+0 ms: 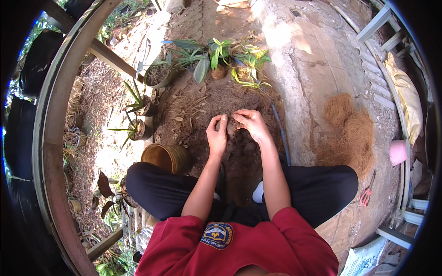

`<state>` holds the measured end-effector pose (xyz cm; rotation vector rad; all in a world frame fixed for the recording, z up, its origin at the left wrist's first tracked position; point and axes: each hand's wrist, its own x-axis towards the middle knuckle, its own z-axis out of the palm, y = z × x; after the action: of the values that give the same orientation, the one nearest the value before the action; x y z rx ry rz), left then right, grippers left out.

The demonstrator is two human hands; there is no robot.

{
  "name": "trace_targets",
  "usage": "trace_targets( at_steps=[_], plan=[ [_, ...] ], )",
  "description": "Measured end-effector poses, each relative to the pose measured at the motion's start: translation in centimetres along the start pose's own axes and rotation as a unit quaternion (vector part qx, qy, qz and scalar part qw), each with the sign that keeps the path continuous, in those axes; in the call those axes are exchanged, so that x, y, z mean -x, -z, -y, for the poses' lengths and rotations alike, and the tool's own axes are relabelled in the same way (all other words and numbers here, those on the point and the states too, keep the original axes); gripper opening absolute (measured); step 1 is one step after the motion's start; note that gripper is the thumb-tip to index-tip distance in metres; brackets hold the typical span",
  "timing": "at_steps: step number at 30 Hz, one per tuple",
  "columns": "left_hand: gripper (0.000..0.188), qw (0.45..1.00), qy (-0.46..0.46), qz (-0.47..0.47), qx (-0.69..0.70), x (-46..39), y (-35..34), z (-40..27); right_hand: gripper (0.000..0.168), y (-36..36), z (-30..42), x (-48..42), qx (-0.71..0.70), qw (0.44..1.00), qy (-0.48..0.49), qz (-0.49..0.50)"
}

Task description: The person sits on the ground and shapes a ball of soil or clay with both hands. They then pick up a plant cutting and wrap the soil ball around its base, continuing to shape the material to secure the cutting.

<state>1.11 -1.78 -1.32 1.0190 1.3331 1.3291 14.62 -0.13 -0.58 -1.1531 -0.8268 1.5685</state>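
My left hand (217,135) is raised above dark loose soil (241,155), its thumb and curled fingers close together. Facing it across a narrow gap, my right hand (252,125) has thumb and forefinger bent towards each other. Some brown crumbs show under the right fingertips. Whether either hand pinches a small bit of soil or root is too fine to tell. Lumps of soil lie between my wrists. Left of my left forearm, a yellowish-brown plant pot (167,158) lies on its side, its mouth turned away to the left.
Potted leafy plants (217,55) stand beyond the soil, with spiky plants in dark pots (140,129) at left. A blue hose (280,127) runs along the right. Brown coconut fibre (348,134), red-handled scissors (366,196) and a pink pot (399,152) are farther right.
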Motion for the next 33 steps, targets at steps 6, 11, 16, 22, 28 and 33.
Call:
trace_targets(
  at_steps=[6,11,16,22,28,33],
  plan=[
    [0.017,0.999,0.012,0.016,0.041,0.5,-0.1,-1.4,0.020,-0.2,-1.0,-0.8,0.217,0.960,0.176,-0.007],
    [0.021,0.983,-0.161,0.048,-0.069,0.8,-0.1,-1.8,0.060,-3.4,-1.1,0.1,-0.098,0.988,0.093,0.078],
    [0.055,0.989,-0.128,0.010,0.077,0.0,0.0,-1.5,0.066,-3.7,-0.4,0.2,-0.029,0.981,0.104,0.159],
    [0.070,0.988,-0.129,0.069,0.049,0.2,0.0,-2.6,0.041,-4.2,0.2,0.5,-0.024,0.993,0.107,0.047],
    [0.049,0.991,-0.083,0.031,0.103,-0.5,-0.1,-4.1,0.027,-4.8,0.6,0.9,0.061,0.975,0.203,0.062],
    [0.045,0.979,-0.016,-0.069,0.192,0.3,-0.6,-2.7,0.025,-6.3,-0.3,1.1,0.090,0.951,0.284,-0.079]
  ],
)
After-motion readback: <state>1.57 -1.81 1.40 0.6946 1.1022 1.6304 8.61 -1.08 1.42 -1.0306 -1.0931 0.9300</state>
